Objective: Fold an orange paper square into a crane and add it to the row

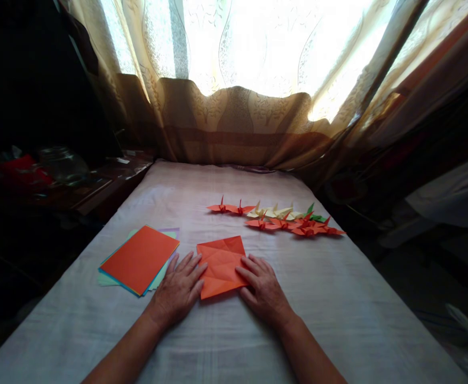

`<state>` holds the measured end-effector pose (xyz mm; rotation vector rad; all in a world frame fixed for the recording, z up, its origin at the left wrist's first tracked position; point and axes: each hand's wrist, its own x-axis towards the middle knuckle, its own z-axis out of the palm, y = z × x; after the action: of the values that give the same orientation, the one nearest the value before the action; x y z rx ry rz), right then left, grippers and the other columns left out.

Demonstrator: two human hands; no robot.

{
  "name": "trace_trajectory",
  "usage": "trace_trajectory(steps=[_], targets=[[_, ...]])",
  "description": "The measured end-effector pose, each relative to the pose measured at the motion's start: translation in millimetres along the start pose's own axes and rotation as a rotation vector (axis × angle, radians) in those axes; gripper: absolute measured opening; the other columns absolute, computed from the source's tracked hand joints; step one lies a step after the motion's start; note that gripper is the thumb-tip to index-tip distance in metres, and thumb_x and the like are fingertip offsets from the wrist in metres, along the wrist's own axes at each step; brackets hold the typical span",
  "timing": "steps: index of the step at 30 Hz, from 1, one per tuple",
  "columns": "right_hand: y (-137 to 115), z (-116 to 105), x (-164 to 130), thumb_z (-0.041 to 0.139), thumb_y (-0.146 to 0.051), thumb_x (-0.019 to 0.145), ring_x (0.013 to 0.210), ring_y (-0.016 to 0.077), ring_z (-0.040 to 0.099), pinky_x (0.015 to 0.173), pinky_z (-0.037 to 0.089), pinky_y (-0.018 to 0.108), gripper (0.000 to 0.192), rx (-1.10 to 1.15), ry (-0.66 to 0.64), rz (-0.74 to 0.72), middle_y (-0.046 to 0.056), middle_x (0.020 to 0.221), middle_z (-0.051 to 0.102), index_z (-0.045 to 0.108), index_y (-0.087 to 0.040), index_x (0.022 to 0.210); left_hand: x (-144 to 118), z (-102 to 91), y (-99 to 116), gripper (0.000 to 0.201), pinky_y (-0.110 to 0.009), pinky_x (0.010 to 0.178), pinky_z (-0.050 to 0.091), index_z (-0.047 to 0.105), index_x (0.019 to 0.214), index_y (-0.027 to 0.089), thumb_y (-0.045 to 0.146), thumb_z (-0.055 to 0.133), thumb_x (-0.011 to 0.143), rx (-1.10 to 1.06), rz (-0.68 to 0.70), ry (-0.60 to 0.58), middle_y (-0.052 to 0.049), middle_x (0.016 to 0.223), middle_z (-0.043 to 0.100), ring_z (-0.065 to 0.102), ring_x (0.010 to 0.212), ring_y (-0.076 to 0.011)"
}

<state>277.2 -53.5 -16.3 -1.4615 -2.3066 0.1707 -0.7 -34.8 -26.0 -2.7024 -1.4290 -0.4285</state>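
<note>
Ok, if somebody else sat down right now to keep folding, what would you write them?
Left hand: flat, fingertips on the left edge of the orange sheet.
Right hand: flat, fingertips on its right edge.
The sheet lies creased on the cloth-covered table.
Spare paper stack, orange on top, lies left of it.
Done: a cluster of folded cranes, orange, cream and one green, farther back on the right.
Left: this sheet is only creased, not yet a crane.

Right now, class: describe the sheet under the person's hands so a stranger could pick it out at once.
On the cloth-covered table before the curtained window, find the left hand and right hand. The orange sheet lies flat between them, single and creased, unlike the paper stack at left or the folded cranes beyond.
</note>
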Motion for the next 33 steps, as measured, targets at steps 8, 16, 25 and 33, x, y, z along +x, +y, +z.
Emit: trace_trajectory(steps=[8, 16, 25, 33], targets=[[3, 1, -2, 0.06, -0.018, 0.08, 0.13, 0.0288, 0.049, 0.11, 0.033, 0.052, 0.041, 0.028, 0.051, -0.028, 0.009, 0.134, 0.062, 0.068, -0.024, 0.119, 0, -13.5, -1, 0.05, -0.057, 0.116, 0.023, 0.054, 0.137, 0.025, 0.016, 0.045, 0.089, -0.137, 0.03, -0.077, -0.006, 0.147, 0.05, 0.038, 0.141, -0.0278], [-3, 1, -3, 0.058, -0.018, 0.087, 0.116, 0.0222, 0.061, 0.11, 0.033, 0.045, 0.026, 0.123, 0.158, -0.239, 0.004, 0.113, 0.073, 0.069, -0.025, 0.109, -2, -19.1, -6, 0.039, -0.06, 0.115, 0.023, 0.063, 0.123, 0.03, 0.017, 0.054, 0.088, -0.356, 0.064, -0.05, -0.004, 0.13, 0.066, 0.048, 0.134, -0.0274], [5, 2, -1, 0.06, -0.016, 0.081, 0.115, 0.0239, 0.063, 0.104, 0.04, 0.046, 0.034, 0.23, 0.075, -0.187, 0.005, 0.11, 0.075, 0.068, -0.027, 0.113, -7, -17.2, -9, 0.021, -0.06, 0.116, 0.021, 0.069, 0.104, 0.029, 0.022, 0.051, 0.094, -0.463, 0.007, 0.047, -0.001, 0.115, 0.073, 0.056, 0.127, -0.0257], [5, -1, 11, 0.055, -0.023, 0.09, 0.103, 0.0228, 0.066, 0.101, 0.038, 0.044, 0.018, 0.275, 0.112, -0.039, 0.002, 0.093, 0.076, 0.071, -0.028, 0.097, -2, -17.8, -6, 0.023, -0.055, 0.113, 0.032, 0.066, 0.107, 0.026, 0.031, 0.047, 0.098, -0.449, -0.121, 0.103, -0.004, 0.112, 0.073, 0.064, 0.114, -0.0237]])
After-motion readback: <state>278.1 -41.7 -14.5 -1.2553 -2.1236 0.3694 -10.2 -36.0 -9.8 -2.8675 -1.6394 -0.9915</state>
